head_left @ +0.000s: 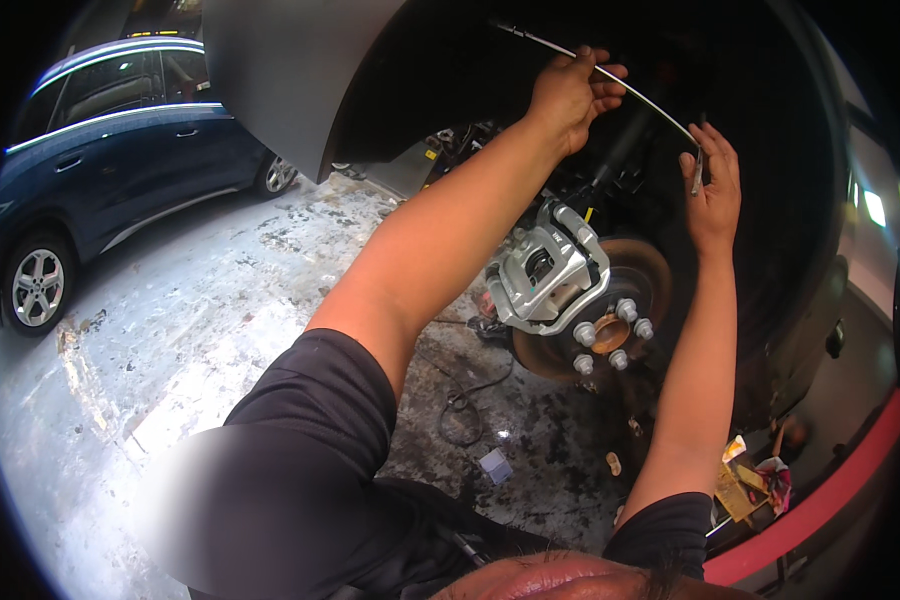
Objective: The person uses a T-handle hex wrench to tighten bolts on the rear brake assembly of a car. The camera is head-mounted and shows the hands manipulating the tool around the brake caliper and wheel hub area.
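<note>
My left hand (576, 98) is raised inside the dark wheel arch, its thumb and fingers closed around a long, thin chrome extension bar (650, 103). The bar's far end, with what looks like a socket (511, 30), points up and left into the dark. To the right, my right hand (715, 192) grips a short metal handle, seemingly a ratchet (698, 172), at the bar's near end. Below both hands, a silver brake caliper (552, 268) sits over a rusty brake disc (642, 272). Several wheel studs capped with nuts (626, 309) surround the hub. What the socket meets is hidden in shadow.
A dark blue car (120, 140) stands at the left on the worn grey floor (200, 270). A grey body panel (280, 70) hangs at upper left. On the floor lie a cable (457, 402) and a small pale box (495, 466). A red beam (820, 505) runs along the lower right.
</note>
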`<state>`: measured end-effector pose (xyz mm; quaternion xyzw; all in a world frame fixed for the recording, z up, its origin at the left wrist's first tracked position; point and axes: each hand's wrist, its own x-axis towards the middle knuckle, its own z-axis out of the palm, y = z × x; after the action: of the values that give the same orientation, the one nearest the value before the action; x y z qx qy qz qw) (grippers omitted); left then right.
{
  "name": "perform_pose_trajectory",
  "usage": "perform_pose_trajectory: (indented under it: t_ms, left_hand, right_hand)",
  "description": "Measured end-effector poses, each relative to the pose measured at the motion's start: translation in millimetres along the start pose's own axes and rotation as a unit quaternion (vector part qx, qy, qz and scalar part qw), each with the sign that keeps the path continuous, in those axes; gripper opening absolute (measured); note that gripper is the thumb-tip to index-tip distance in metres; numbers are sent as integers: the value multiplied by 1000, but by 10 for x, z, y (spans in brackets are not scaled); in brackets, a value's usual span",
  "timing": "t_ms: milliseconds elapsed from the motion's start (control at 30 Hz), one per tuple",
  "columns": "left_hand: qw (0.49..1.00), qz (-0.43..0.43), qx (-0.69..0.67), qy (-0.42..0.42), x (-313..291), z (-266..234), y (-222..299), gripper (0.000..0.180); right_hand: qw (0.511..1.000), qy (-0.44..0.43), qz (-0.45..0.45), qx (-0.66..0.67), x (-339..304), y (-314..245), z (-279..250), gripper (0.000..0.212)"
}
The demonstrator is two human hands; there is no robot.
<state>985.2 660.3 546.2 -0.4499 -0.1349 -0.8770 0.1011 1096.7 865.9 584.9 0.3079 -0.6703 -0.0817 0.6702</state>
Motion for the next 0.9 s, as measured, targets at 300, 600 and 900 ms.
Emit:
perform_pose_trajectory:
  t_ms: [300, 600, 900]
  left_hand:
    - [999, 13, 37, 15, 12, -95, 53, 30]
    - [998, 6, 49, -31, 33, -272, 155, 33]
    - [996, -24, 42, -71, 28, -371, 249, 31]
  right_hand:
    - [948, 13, 262, 182, -74, -195, 77, 37]
    - [812, -137, 423, 377, 3, 26, 44, 41]
    - [983, -57, -55, -165, -231, -59, -92, 27]
